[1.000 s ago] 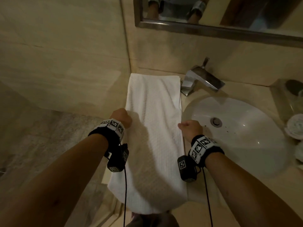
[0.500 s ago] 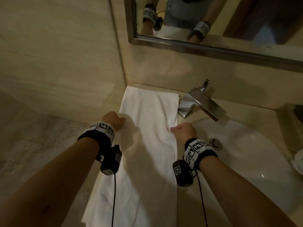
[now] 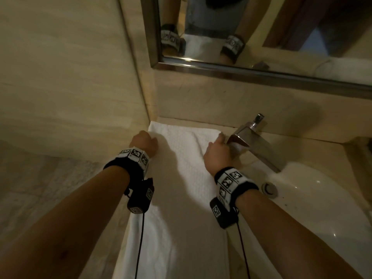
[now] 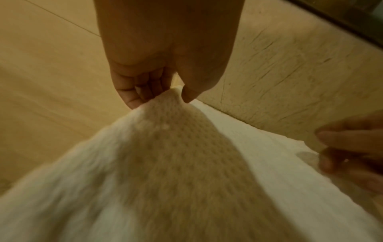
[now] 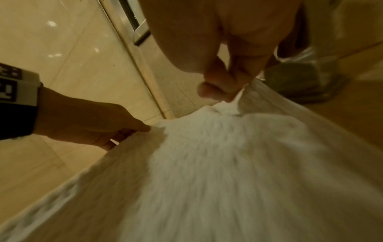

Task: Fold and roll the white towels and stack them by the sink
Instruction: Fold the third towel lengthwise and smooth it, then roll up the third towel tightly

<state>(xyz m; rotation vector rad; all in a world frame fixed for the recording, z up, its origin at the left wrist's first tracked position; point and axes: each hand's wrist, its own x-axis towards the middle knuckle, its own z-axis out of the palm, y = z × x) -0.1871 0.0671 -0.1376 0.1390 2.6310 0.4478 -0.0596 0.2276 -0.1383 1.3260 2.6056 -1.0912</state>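
A long white towel [image 3: 181, 198] lies folded lengthwise on the counter to the left of the sink [image 3: 322, 208], its far end against the back wall. My left hand [image 3: 144, 142] pinches the towel's left edge [image 4: 172, 95] near the far left corner, thumb against fingers. My right hand [image 3: 216, 150] pinches the right edge [image 5: 238, 98] close to the tap. Both pinched spots are lifted into small peaks. In the left wrist view the right hand [image 4: 352, 150] shows at the right; in the right wrist view the left hand [image 5: 93, 124] shows at the left.
A chrome tap [image 3: 255, 141] stands just right of my right hand. A framed mirror [image 3: 241, 33] hangs above the counter. A tiled side wall [image 3: 70, 77] runs along the towel's left edge. The towel's near end hangs over the counter front.
Both hands have slid along the towel's long edges from its middle to its far end near the wall. The head view has tilted up.
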